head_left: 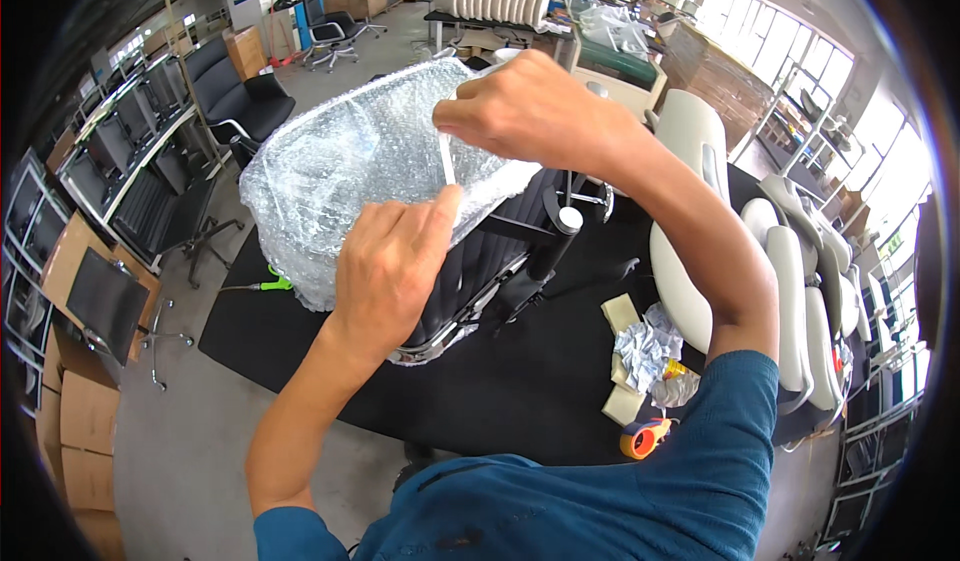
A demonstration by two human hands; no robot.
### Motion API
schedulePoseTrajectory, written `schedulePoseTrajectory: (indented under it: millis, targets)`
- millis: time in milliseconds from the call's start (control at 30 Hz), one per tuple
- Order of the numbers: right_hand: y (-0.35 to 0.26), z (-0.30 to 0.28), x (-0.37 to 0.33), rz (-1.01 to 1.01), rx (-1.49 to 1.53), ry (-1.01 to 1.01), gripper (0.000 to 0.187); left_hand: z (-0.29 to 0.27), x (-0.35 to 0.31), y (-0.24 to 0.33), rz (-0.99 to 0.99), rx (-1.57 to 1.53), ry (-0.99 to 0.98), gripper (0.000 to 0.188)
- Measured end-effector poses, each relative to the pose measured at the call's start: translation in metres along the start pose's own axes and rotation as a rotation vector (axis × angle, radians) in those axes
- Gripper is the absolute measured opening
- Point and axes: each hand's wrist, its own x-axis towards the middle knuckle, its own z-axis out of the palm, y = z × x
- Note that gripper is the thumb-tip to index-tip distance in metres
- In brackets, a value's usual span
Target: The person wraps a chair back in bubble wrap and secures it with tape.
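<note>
Black office chair [480, 261] lying on its side on a dark work table [530, 381], upper part swathed in bubble wrap [340, 176]. Left hand [390, 261] pressed flat against the near edge of the wrap, index finger stretched up toward a strip of clear tape [447, 159], remaining fingers loosely curled; gripping nothing outright, merely pinning the wrap to the chair below. Right hand [530, 111] just above and beyond, arched over the wrap's top edge, thumb and fingers pinched shut on the upper end of the tape strip. Strip running down between both hands, wrap directly beneath both palms. Chrome frame and black post of the chair jutting out to the right of the left hand. Further right on the table: crumpled paper [640, 346], folded beige pieces, an orange tape dispenser [645, 436] near the table's edge. White moulded chair shells [800, 281] stacked along the right side. More black chairs [235, 91] standing on the floor at upper left.
</note>
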Motion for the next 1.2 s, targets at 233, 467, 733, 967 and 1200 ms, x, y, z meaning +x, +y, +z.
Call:
schedulePoseTrajectory:
  millis: [233,467,733,967,1200]
  targets:
    - [0.046,0.078,0.018,0.318,0.308,0.347,0.015,0.004,0.002,0.007,0.05,-0.015,-0.004,0.04]
    - [-0.01,-0.01,0.016,0.436,0.94,0.661,0.023,-0.013,0.024,0.006,-0.109,-0.036,-0.254,0.04]
    - [-0.137,-0.032,-0.08,0.102,1.391,0.291,0.01,-0.015,0.055,-0.011,-0.209,0.07,-0.61,0.058]
    - [-0.201,-0.012,-0.149,0.917,1.687,0.251,0.014,-0.027,0.062,-0.051,-0.286,-0.016,-0.648,0.065]
    - [-0.269,0.005,-0.24,1.715,1.256,1.402,0.016,-0.084,-0.016,-0.098,0.01,-0.164,0.053,0.043]
